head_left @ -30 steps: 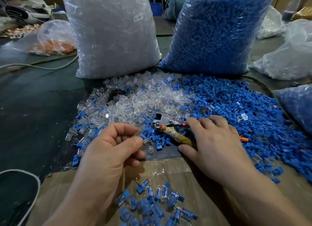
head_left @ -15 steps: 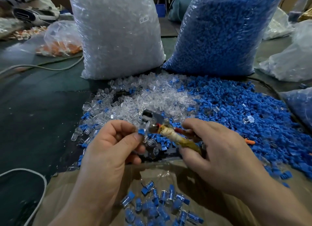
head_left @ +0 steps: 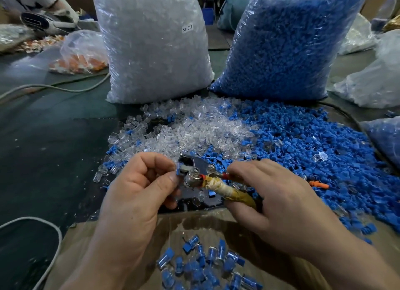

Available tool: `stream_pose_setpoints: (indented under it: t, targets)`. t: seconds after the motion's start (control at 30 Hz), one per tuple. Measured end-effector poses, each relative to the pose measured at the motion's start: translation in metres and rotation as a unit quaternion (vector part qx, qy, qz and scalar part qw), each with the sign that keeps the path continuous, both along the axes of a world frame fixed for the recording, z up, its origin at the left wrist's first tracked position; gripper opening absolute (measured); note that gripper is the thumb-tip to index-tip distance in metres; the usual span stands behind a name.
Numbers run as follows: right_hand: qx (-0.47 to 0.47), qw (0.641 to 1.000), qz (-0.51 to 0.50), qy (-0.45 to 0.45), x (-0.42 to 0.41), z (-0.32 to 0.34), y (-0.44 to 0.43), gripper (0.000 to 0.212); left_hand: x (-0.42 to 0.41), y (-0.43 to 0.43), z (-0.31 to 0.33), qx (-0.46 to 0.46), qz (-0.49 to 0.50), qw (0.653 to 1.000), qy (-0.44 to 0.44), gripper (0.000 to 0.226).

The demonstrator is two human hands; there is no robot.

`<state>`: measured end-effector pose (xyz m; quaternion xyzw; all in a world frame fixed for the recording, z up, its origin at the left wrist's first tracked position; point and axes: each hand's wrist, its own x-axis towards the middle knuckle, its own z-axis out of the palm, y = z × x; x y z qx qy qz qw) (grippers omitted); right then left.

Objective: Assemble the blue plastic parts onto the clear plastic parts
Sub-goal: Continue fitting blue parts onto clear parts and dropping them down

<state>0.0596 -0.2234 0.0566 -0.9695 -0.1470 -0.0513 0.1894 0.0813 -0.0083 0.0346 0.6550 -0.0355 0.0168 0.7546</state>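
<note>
My left hand [head_left: 138, 194] pinches a small blue part [head_left: 179, 171] between thumb and forefinger, right at the metal jaws of a plier-like tool [head_left: 195, 170]. My right hand [head_left: 275, 205] grips the tool's tape-wrapped handle [head_left: 229, 192]. Behind the hands lie a heap of loose clear parts [head_left: 194, 131] and a wider heap of loose blue parts [head_left: 313, 142]. Several joined blue-and-clear pieces [head_left: 205, 261] lie in the cardboard box [head_left: 177, 222] below my hands.
A big bag of clear parts [head_left: 155, 42] and a big bag of blue parts [head_left: 287, 42] stand at the back. A bag of orange pieces [head_left: 80, 58] lies back left. A white cable [head_left: 52, 231] loops at the lower left. More bags sit at the right.
My right hand lifted the tool off the table toward the left hand. My left hand rose and now holds a blue part at the tool's jaws.
</note>
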Motion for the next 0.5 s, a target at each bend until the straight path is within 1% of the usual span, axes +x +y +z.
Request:
stream_pose_setpoints:
  t: [0.13,0.2,0.3,0.37,0.43,0.5]
  targets:
    - [-0.026,1.000,-0.001,-0.002,0.002,0.003,0.003,0.053,-0.001,0.003,-0.001,-0.004,0.005,1.000,-0.002,0.015]
    - [-0.013,1.000,-0.006,-0.004,0.002,0.004,0.005,0.051,0.000,0.004,-0.002,-0.006,0.011,1.000,-0.010,0.015]
    - [0.013,1.000,-0.014,-0.002,0.000,0.003,0.006,0.051,-0.001,0.004,-0.004,0.022,0.027,0.999,-0.034,0.013]
    - [0.021,0.999,-0.037,-0.014,-0.001,0.001,0.003,0.051,0.001,0.007,-0.006,0.038,0.049,0.997,-0.036,0.014]
    - [-0.004,0.997,-0.072,-0.024,0.001,-0.002,-0.001,0.058,0.005,0.013,-0.007,0.033,0.065,0.997,-0.012,0.015]
    - [-0.054,0.992,-0.117,-0.015,0.006,-0.005,-0.006,0.067,0.007,0.014,-0.010,0.058,0.050,0.997,0.031,0.024]
